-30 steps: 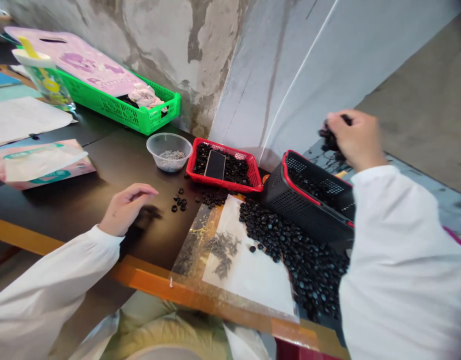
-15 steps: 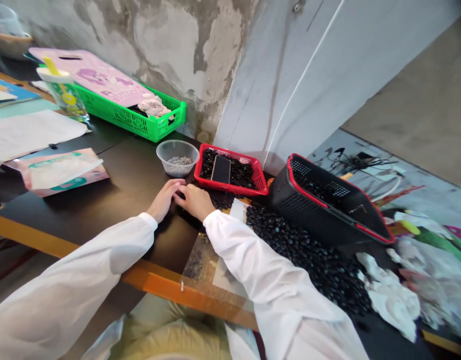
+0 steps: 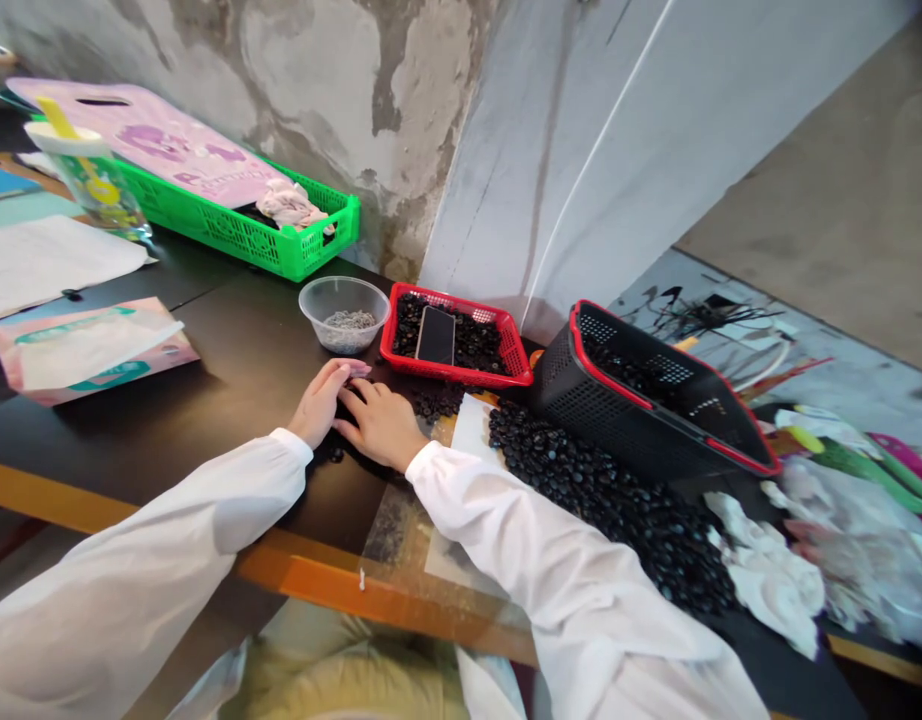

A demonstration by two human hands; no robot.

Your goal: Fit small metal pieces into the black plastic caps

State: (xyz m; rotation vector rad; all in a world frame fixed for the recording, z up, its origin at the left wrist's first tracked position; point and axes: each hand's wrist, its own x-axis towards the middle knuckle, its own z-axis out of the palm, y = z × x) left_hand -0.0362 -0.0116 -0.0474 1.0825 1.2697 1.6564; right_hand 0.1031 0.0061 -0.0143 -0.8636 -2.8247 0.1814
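Observation:
My left hand (image 3: 322, 400) and my right hand (image 3: 381, 425) lie side by side on the dark table (image 3: 206, 380), fingers bent down over a few small black round parts (image 3: 333, 455). What the fingers grip is hidden under the hands. Just right of them spreads a big heap of the same black parts (image 3: 603, 490), partly on a clear sheet (image 3: 461, 520). A red basket (image 3: 506, 350) behind the hands holds more black parts and a flat black bar (image 3: 435, 334). A clear plastic bowl (image 3: 344, 313) with small grey bits stands beside it.
A black basket with a red rim (image 3: 641, 400) lies tilted at the right. A green basket (image 3: 266, 225) with a pink bag stands at the back by the wall. A drink cup (image 3: 93, 170), papers and a pink packet (image 3: 86, 345) lie left. Crumpled white tissue (image 3: 768, 570) is at the right.
My right hand came down from above the black basket to the table beside my left hand. Both hands then slid a little toward me over the small black parts.

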